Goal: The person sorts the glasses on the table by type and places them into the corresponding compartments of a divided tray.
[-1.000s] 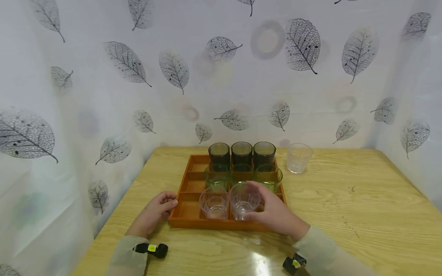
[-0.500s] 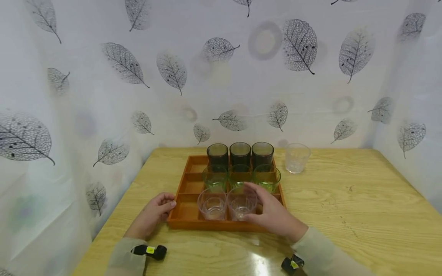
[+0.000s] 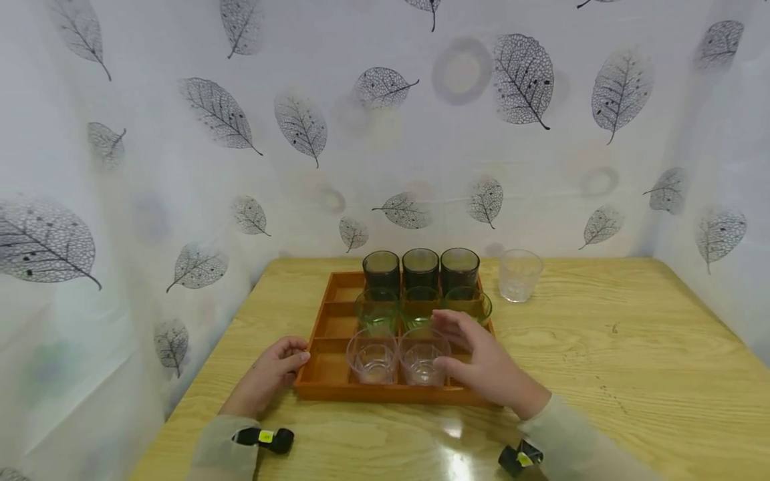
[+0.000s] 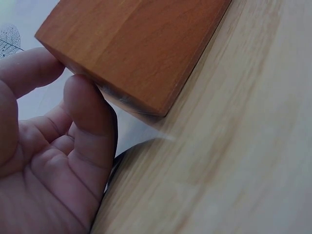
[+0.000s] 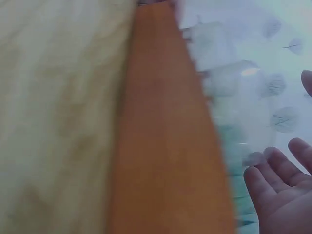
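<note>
A brown wooden compartment tray sits on the table, holding several glasses in rows. My left hand holds the tray's left edge near its front corner; the left wrist view shows thumb and bent index finger at that edge. In the tray's front row stand two clear glasses. Beside the right-hand clear glass is my right hand, thumb and fingers spread apart, gripping nothing. Its thumb overlaps the glass in the head view; whether they touch cannot be told. The hand partly hides the front-right compartment.
Green glasses fill part of the middle row, and dark glasses part of the back row. The left column holds no glasses. Another clear glass stands on the table behind the tray's right side. A leaf-patterned curtain encloses the table.
My right hand has loosened from the right-hand clear glass and shifted slightly right. That glass now stands lower, level with its neighbour in the front row. My left hand stays at the tray's edge.
</note>
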Demonstrator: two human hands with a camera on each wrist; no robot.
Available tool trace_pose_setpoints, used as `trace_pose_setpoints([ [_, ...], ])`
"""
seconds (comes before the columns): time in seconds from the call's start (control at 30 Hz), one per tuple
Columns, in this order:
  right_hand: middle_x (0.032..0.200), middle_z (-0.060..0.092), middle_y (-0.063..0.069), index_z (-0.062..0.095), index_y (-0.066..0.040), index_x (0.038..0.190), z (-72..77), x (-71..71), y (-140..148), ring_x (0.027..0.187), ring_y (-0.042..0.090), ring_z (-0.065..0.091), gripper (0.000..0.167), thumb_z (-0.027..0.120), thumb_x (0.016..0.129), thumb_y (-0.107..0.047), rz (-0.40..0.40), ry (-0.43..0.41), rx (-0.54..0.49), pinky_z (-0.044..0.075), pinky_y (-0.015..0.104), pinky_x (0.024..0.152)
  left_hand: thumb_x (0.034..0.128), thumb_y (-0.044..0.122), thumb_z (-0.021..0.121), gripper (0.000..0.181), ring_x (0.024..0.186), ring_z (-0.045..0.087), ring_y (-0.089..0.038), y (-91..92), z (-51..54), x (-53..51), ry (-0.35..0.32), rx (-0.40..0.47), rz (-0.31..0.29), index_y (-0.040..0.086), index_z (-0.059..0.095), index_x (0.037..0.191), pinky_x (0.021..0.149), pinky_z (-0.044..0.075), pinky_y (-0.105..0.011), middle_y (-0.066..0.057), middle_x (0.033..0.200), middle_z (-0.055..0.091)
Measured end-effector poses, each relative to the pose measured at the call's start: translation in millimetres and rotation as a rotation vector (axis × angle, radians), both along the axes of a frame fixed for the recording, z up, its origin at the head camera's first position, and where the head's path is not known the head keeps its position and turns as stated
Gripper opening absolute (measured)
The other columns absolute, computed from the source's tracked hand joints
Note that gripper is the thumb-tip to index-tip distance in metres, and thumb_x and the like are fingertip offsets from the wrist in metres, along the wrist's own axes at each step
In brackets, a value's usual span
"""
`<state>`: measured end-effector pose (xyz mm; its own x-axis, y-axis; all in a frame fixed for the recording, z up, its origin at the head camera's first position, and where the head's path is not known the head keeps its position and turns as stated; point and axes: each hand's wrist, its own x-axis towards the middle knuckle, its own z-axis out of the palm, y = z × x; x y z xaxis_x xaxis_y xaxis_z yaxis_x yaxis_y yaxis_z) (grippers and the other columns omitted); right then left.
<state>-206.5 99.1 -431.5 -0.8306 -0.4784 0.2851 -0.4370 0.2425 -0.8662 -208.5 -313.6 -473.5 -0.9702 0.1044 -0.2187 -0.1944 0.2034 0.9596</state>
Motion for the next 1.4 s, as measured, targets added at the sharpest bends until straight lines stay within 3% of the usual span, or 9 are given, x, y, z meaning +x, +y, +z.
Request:
trace_pose_setpoints([
  [0.23, 0.149, 0.048, 0.004, 0.039, -0.010, 0.151, 26.0, -6.6, 18, 0.136, 0.026, 0.048, 0.067, 0.074, 0.094, -0.014, -0.041, 0.139, -0.028, 0.038, 0.029, 0.109, 0.1018, 0.023, 0.063, 0.039, 0.079, 0.050, -0.018, -0.1, -3.4, -0.2, -0.005, -0.002, 0.020, -0.001, 0.049, 0.128, 0.066, 0.045, -0.028, -0.007, 0.099, 0.055],
  [0.5, 0.150, 0.045, 0.010, 0.038, -0.007, 0.152, 48.3, -19.5, 42, 0.139, 0.031, 0.042, 0.065, 0.071, 0.096, -0.013, -0.116, 0.174, 0.016, 0.032, 0.020, 0.110, 0.1017, 0.023, 0.063, 0.038, 0.080, 0.049, -0.018, -1.1, -5.9, 0.9, -0.005, -0.012, 0.023, -0.001, 0.049, 0.128, 0.067, 0.045, -0.028, -0.007, 0.099, 0.055],
  [0.9, 0.154, 0.040, 0.012, 0.032, -0.005, 0.155, 51.2, -36.4, 69, 0.140, 0.034, 0.039, 0.069, 0.069, 0.098, -0.015, -0.197, 0.172, 0.027, 0.032, 0.013, 0.105, 0.1026, 0.022, 0.061, 0.038, 0.081, 0.049, -0.019, 0.3, -2.4, 0.2, 0.006, -0.022, 0.015, -0.002, 0.048, 0.129, 0.067, 0.045, -0.029, -0.008, 0.099, 0.054],
  [1.03, 0.154, 0.039, 0.013, 0.030, -0.010, 0.157, 53.3, -41.1, 76, 0.140, 0.036, 0.039, 0.070, 0.069, 0.098, -0.018, -0.228, 0.164, 0.042, 0.033, 0.011, 0.104, 0.1026, 0.021, 0.061, 0.038, 0.081, 0.049, -0.018, 0.8, -1.3, 0.8, 0.004, -0.016, 0.015, -0.003, 0.048, 0.129, 0.067, 0.045, -0.029, -0.007, 0.099, 0.054],
  [1.23, 0.157, 0.036, 0.013, 0.026, -0.017, 0.160, 54.3, -47.3, 89, 0.140, 0.041, 0.038, 0.074, 0.068, 0.099, -0.025, -0.285, 0.138, 0.094, 0.037, 0.045, 0.110, 0.1022, 0.017, 0.061, 0.032, 0.077, 0.049, -0.017, 0.4, -3.0, -0.6, 0.017, -0.003, 0.018, -0.002, 0.050, 0.125, 0.064, 0.044, -0.027, -0.006, 0.096, 0.054],
  [1.27, 0.157, 0.035, 0.014, 0.025, -0.017, 0.160, 53.8, -48.6, 91, 0.141, 0.041, 0.037, 0.075, 0.068, 0.099, -0.025, -0.291, 0.132, 0.098, 0.037, 0.045, 0.110, 0.1022, 0.017, 0.061, 0.032, 0.077, 0.049, -0.017, 0.3, -3.2, -0.6, 0.019, -0.003, 0.017, -0.002, 0.050, 0.125, 0.064, 0.044, -0.027, -0.006, 0.095, 0.054],
  [1.4, 0.157, 0.035, 0.015, 0.024, -0.014, 0.160, 50.9, -55.0, 100, 0.141, 0.042, 0.036, 0.076, 0.068, 0.099, -0.025, -0.333, 0.128, 0.098, 0.036, 0.025, 0.110, 0.1021, 0.018, 0.061, 0.032, 0.076, 0.049, -0.017, -0.1, -4.0, -0.7, 0.026, -0.005, 0.009, -0.003, 0.050, 0.124, 0.064, 0.044, -0.027, -0.006, 0.095, 0.054],
])
